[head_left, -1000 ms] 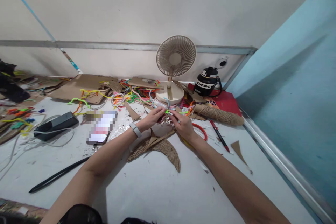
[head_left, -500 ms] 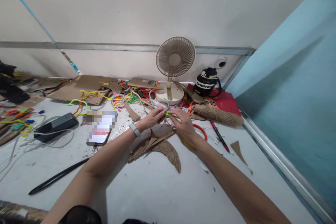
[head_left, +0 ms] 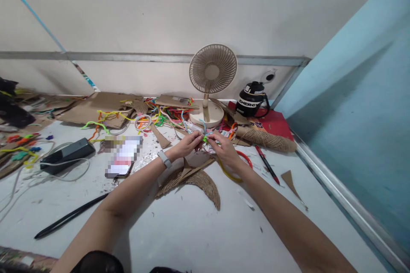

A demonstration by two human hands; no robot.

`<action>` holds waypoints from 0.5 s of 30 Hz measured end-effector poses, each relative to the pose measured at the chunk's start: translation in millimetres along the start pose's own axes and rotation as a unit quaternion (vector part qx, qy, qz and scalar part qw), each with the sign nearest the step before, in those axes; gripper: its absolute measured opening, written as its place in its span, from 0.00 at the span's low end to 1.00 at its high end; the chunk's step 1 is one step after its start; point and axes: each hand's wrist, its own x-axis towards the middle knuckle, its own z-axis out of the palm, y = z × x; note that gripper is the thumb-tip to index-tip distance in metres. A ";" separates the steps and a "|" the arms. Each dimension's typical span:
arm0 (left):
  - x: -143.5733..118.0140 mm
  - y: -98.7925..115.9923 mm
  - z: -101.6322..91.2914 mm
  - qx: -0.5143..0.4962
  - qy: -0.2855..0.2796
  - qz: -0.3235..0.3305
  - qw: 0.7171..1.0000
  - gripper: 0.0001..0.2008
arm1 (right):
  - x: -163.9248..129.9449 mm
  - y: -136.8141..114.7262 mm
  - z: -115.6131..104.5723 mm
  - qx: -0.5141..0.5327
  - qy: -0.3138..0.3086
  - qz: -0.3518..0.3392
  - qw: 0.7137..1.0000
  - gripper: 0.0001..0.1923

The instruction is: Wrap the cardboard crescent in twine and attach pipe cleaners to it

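We are observing the left hand (head_left: 188,144) and right hand (head_left: 224,152) nearly closed, pinching 1 green piece (head_left: 205,139) near the fan (head_left: 212,71).

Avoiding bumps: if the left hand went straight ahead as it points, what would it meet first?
Past the bright green piece at the left hand, likely the right hand; depth is unclear.

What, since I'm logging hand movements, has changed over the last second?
The right hand has shifted slightly rightward, uncovering more of the yellow hoop by its wrist. The lime-green pipe cleaner no longer shows beyond its fingers; a bit stays between both hands' fingertips. Nothing was visibly let go. The left hand, fan and twine crescent stayed put.
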 end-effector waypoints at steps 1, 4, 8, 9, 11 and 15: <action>0.2 -0.3 0.7 -0.001 0.004 0.000 1.000 0.23 | -0.2 -0.2 0.3 -0.001 -0.002 0.001 1.000 0.09; 0.9 -0.5 2.6 -0.013 0.015 -0.002 1.000 0.23 | -1.2 -1.4 1.4 -0.003 -0.004 0.018 1.000 0.09; 1.9 1.9 1.4 -0.029 0.038 -0.009 0.999 0.24 | -3.5 -3.0 2.4 -0.004 0.031 0.029 0.999 0.08; 2.2 2.6 0.9 -0.034 0.042 -0.012 0.998 0.24 | -4.0 -3.1 2.5 -0.009 0.036 0.020 0.999 0.08; 2.5 3.5 0.7 -0.046 0.046 -0.016 0.998 0.24 | -4.9 -3.2 2.7 -0.030 0.052 -0.013 0.998 0.09; 2.3 5.5 3.4 -0.068 0.051 -0.027 0.996 0.24 | -4.8 -3.3 2.0 -0.125 0.083 -0.105 0.983 0.10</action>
